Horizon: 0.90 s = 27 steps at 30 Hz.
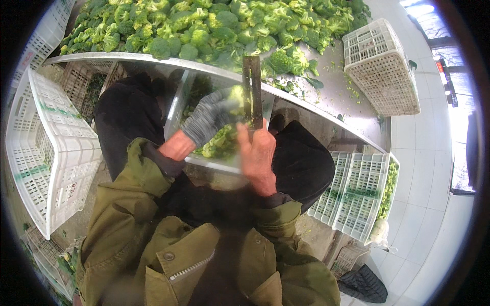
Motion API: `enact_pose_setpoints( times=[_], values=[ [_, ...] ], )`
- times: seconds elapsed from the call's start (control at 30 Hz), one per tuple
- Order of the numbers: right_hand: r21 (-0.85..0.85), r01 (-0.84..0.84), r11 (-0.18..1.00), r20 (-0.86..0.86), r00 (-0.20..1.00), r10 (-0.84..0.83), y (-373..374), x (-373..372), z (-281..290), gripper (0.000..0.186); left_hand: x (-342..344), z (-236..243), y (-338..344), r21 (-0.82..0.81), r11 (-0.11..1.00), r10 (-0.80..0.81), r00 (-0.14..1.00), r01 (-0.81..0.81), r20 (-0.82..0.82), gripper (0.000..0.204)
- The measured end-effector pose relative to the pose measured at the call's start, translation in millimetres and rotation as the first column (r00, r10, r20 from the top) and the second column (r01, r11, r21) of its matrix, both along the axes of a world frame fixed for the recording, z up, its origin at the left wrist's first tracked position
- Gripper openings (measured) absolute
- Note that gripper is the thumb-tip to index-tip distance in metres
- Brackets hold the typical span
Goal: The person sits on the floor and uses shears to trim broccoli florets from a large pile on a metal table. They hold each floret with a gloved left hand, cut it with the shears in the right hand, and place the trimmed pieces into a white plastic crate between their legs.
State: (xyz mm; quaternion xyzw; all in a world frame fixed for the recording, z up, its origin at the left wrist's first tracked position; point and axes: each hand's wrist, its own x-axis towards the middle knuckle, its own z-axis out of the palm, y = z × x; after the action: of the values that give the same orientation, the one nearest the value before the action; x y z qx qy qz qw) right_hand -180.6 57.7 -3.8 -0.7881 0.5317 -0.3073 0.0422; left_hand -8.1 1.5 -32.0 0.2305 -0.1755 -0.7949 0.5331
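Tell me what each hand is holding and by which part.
The gloved left hand grips a broccoli head from above. The bare right hand holds a knife by its handle, blade pointing up and away.

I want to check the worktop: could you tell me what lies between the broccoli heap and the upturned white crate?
In the head view, only bare steel table strewn with small green scraps separates the broccoli heap from the white crate.

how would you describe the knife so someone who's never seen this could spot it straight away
Find the steel table heaped with loose broccoli, then look at its near edge, where two hands meet. The knife stands upright in the bare right hand, beside the grey-gloved left hand. It is the only dark, flat, rectangular blade among green florets.
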Motion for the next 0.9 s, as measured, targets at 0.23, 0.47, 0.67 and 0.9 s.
enact_pose_setpoints(
  times=[0.23, 0.47, 0.67, 0.9],
  values=[
    [-0.118, -0.055, 0.991, -0.003, 0.998, 0.055, -11.2, -3.5, -10.1, 0.021, -4.9, 1.2, 0.6, -0.006, 0.997, 0.072, 0.990, -0.072, 0.123, 0.037],
    [-0.029, -0.023, 0.999, 0.089, 0.996, 0.025, -7.9, 5.7, -6.2, 0.032, -9.3, 4.9, 1.8, 0.022, 0.993, 0.108, 0.978, -0.114, 0.177, 0.036],
    [-0.033, 0.077, 0.997, 0.050, 0.996, -0.075, -7.3, 16.1, 0.6, 0.038, -13.0, 7.5, 4.8, 0.015, 0.989, 0.143, 0.965, -0.150, 0.218, 0.037],
    [0.319, 0.229, 0.920, 0.129, 0.951, -0.282, -6.7, 33.0, 4.6, 0.039, -18.2, -0.9, 5.5, -0.004, 0.971, 0.225, 0.916, -0.237, 0.332, 0.040]
  ],
)
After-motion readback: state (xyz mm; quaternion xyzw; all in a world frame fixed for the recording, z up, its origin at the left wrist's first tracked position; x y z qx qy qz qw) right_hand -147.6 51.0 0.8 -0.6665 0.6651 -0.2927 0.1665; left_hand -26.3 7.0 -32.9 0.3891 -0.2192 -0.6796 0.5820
